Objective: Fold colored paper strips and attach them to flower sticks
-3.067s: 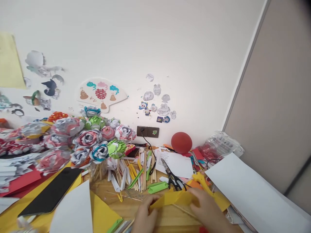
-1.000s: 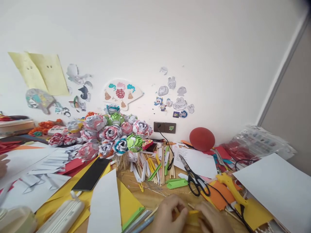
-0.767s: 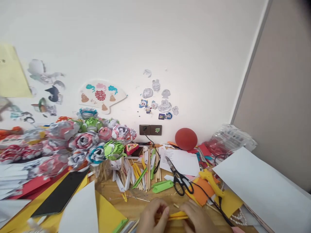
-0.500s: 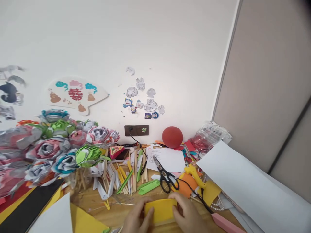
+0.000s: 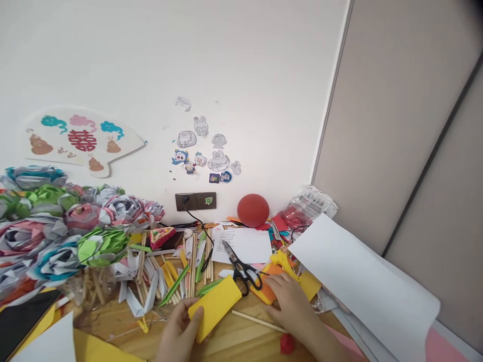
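Observation:
My left hand (image 5: 183, 327) grips a folded piece of yellow paper (image 5: 219, 304) at its lower left end, thumb on top. The paper is tilted up to the right above the wooden table. My right hand (image 5: 287, 296) reaches over the orange paper (image 5: 268, 284), fingers and thumb apart; whether the fingertips touch it I cannot tell. Just beyond that hand lies a yellow glue gun (image 5: 283, 260). Black-handled scissors (image 5: 245, 275) rest between the two hands. Below them is a thin wooden stick (image 5: 258, 321), near a small red piece (image 5: 287, 344).
Paper flowers (image 5: 101, 246) crowd the left side. Wooden sticks (image 5: 193, 266) and folded paper strips (image 5: 175, 281) are spread behind my hands. A red balloon (image 5: 253, 210) stands by the wall, behind a written sheet (image 5: 252, 245). Large white paper (image 5: 362, 281) slopes along the right.
Both hands held the yellow paper; my right hand has let go and moved right to the orange paper. My left hand has tilted the yellow paper. The view has turned right.

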`<action>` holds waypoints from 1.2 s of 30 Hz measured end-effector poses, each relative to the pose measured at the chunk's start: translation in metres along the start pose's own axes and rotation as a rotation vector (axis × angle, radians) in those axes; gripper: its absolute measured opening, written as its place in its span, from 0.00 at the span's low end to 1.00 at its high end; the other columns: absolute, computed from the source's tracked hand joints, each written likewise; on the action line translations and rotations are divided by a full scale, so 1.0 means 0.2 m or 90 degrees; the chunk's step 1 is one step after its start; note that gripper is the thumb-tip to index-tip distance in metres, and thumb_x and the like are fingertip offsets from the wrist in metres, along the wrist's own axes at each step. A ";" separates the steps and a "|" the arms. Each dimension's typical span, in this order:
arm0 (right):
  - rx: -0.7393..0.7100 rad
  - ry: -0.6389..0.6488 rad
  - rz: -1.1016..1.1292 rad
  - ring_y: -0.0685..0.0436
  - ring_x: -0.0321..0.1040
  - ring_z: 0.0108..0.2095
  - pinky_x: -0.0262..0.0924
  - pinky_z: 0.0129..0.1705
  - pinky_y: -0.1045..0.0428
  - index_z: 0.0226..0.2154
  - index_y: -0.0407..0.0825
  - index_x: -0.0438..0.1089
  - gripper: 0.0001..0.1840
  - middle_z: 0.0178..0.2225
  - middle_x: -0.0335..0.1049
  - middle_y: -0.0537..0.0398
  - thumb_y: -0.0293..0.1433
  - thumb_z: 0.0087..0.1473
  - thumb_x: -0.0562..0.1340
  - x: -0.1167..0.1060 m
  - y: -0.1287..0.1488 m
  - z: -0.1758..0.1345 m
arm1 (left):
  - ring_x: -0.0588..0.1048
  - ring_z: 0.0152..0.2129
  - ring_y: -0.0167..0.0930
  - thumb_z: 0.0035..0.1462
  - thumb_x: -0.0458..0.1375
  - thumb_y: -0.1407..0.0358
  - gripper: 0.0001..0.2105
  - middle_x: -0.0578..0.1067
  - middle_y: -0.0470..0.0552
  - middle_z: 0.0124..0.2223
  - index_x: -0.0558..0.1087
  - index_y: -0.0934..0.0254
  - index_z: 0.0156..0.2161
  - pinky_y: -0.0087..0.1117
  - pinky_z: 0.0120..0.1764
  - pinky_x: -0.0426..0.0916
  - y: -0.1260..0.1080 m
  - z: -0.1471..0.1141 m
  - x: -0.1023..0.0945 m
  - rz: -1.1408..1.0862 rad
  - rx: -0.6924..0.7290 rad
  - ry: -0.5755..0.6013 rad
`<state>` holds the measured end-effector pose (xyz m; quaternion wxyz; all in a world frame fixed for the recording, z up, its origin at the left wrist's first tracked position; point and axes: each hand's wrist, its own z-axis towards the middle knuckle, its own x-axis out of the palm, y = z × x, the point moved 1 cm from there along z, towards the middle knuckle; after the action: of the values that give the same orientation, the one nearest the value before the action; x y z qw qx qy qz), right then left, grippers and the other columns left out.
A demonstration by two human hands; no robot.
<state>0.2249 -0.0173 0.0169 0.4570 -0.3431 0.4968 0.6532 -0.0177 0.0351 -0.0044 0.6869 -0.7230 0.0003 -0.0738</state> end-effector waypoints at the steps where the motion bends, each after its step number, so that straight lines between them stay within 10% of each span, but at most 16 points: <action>1: 0.005 0.000 -0.010 0.37 0.58 0.45 0.51 0.48 0.46 0.44 0.49 0.67 0.23 0.44 0.68 0.50 0.28 0.41 0.59 0.00 0.00 0.00 | 0.69 0.21 0.30 0.39 0.62 0.56 0.18 0.70 0.43 0.24 0.64 0.62 0.34 0.28 0.19 0.67 0.01 0.00 0.00 0.003 0.001 0.005; 11: 0.043 -0.009 -0.200 0.35 0.64 0.36 0.55 0.37 0.44 0.39 0.42 0.69 0.17 0.37 0.69 0.41 0.19 0.44 0.55 0.12 0.05 0.09 | 0.69 0.18 0.30 0.39 0.62 0.56 0.18 0.68 0.42 0.24 0.63 0.61 0.33 0.29 0.16 0.67 0.04 0.01 0.02 -0.008 -0.011 0.032; 17: 0.004 -0.051 -0.158 0.42 0.65 0.36 0.55 0.39 0.50 0.35 0.49 0.70 0.19 0.36 0.71 0.52 0.17 0.47 0.51 0.08 -0.01 0.07 | 0.69 0.17 0.28 0.41 0.60 0.56 0.16 0.69 0.42 0.24 0.63 0.62 0.33 0.28 0.18 0.65 0.05 0.00 0.02 0.000 0.004 0.052; 36: 0.022 -0.066 -0.129 0.37 0.62 0.40 0.50 0.48 0.43 0.38 0.49 0.69 0.16 0.40 0.69 0.50 0.36 0.43 0.62 0.08 0.03 0.05 | 0.68 0.16 0.29 0.44 0.58 0.56 0.13 0.67 0.42 0.22 0.64 0.62 0.32 0.27 0.18 0.64 0.02 -0.03 0.05 -0.010 -0.001 0.065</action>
<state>0.2138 -0.0032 0.0075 0.5516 -0.3491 0.4464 0.6120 -0.0083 0.0271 -0.0062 0.6846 -0.7191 0.0298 -0.1157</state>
